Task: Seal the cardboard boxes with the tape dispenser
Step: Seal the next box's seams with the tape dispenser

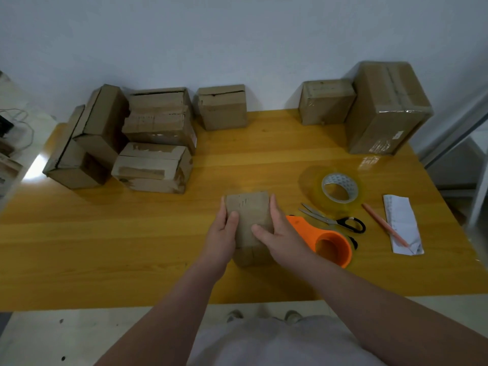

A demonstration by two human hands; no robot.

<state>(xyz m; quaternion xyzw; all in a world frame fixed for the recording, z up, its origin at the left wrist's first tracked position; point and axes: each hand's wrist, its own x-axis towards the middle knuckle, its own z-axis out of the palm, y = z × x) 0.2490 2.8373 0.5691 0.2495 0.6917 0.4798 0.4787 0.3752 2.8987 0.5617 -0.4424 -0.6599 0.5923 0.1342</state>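
Surface: glossy yellow-orange wooden table (pixel 132 233); pale wall (pixel 237 35) behind it at 12 o'clock; light floor (pixel 79 334) below the near edge at 6 o'clock; metal frame (pixel 449 143) off the table at 3 o'clock.

Counted on the table:
- one small cardboard box (pixel 248 212), at 6 o'clock from table centre, towards the front edge; gripped on both sides, left hand (pixel 224 228) curled round its left face with thumb on top, right hand (pixel 274 229) likewise on the right face;
- one orange tape dispenser (pixel 330 241), lying at 3 o'clock of that box, just beside the right hand, not held;
- one roll of clear tape (pixel 340 188) at 2 o'clock;
- one pair of scissors (pixel 335 220), black handles, between roll and dispenser;
- one pencil (pixel 383 225) and one folded paper slip (pixel 402 220) further out at 3 o'clock, pencil tip over the slip;
- left cluster of boxes (pixel 155 167) at 10 o'clock, piled; four or five, exact count unclear;
- one single box (pixel 221 109) at 12 o'clock, against the wall;
- two taped boxes (pixel 388 109) at 1 o'clock, side by side.
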